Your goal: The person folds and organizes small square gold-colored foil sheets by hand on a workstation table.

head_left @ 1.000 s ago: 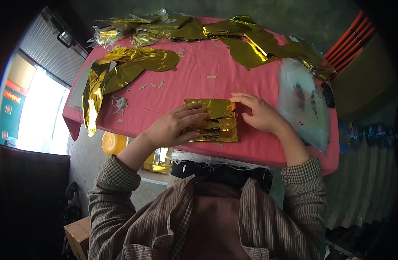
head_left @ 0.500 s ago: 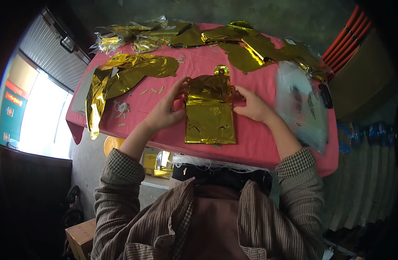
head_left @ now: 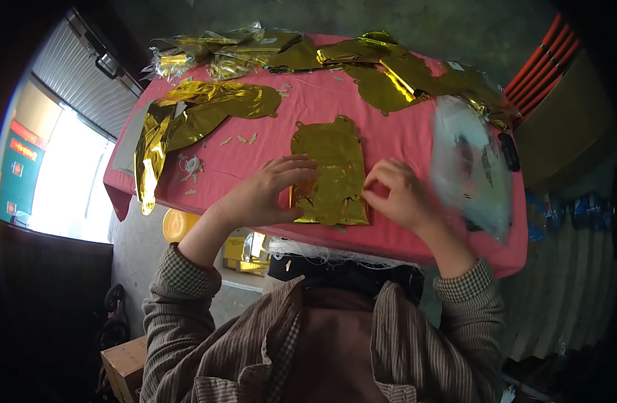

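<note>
A flat, folded gold foil balloon (head_left: pixel 332 151) lies on the pink-covered table right in front of me, small tabs showing at its top edge. Across its left side rests my left hand (head_left: pixel 271 191), fingers stretched out flat over the foil and thumb near the lower left edge. My right hand (head_left: pixel 397 191) is at the balloon's right edge, its thumb and forefinger pinched together on the foil there. Whatever lies under the fingertips is hidden.
More gold foil balloons lie at the table's left (head_left: pixel 207 111) and back right (head_left: pixel 389 80). Clear-wrapped packs (head_left: pixel 234 50) sit at the back left. A clear plastic bag (head_left: pixel 469 168) and a black object (head_left: pixel 508 152) are at right. Small pale pieces and a white ribbon coil (head_left: pixel 191 164) lie left.
The balloon's top part now lies flat and extends upward. Both hands have come down from its upper sides: the left onto the foil, the right to a pinch at the lower right edge.
</note>
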Action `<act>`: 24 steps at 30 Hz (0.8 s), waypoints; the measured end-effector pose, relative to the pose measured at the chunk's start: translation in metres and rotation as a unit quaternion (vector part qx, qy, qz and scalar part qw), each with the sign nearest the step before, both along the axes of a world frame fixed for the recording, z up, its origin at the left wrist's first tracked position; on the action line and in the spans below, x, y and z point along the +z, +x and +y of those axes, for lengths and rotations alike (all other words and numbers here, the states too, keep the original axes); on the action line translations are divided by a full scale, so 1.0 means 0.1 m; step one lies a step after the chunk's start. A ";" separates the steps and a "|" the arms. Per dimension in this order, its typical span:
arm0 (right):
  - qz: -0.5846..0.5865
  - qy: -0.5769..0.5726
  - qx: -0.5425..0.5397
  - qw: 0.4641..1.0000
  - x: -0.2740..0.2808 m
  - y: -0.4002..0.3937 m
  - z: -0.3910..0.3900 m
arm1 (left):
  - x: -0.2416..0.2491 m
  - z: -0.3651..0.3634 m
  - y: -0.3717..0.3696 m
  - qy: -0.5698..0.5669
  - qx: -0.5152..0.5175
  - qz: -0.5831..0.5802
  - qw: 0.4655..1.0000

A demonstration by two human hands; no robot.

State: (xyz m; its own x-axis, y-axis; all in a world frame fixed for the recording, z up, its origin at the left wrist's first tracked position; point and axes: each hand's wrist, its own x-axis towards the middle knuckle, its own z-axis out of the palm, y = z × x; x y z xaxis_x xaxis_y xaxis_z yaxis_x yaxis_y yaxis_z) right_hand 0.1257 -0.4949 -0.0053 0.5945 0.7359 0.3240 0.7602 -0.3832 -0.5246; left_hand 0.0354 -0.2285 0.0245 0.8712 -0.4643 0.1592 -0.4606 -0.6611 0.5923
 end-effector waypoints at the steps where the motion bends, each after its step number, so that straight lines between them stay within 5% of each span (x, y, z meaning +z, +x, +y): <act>1: 0.001 0.000 0.000 1.000 0.01 -0.07 0.00 | -0.01 0.00 0.01 0.020 -0.003 -0.008 1.000; 12: -0.051 -0.020 0.038 0.998 -0.02 -0.19 -0.01 | -0.13 -0.03 0.23 0.081 0.015 -0.058 0.995; 20: -0.061 -0.024 0.041 0.997 -0.02 -0.20 -0.01 | -0.20 -0.13 0.56 -0.089 0.183 0.062 0.977; 24: -0.067 -0.020 0.040 0.997 -0.02 -0.21 -0.02 | -0.12 -0.03 0.52 -0.155 0.109 0.095 0.977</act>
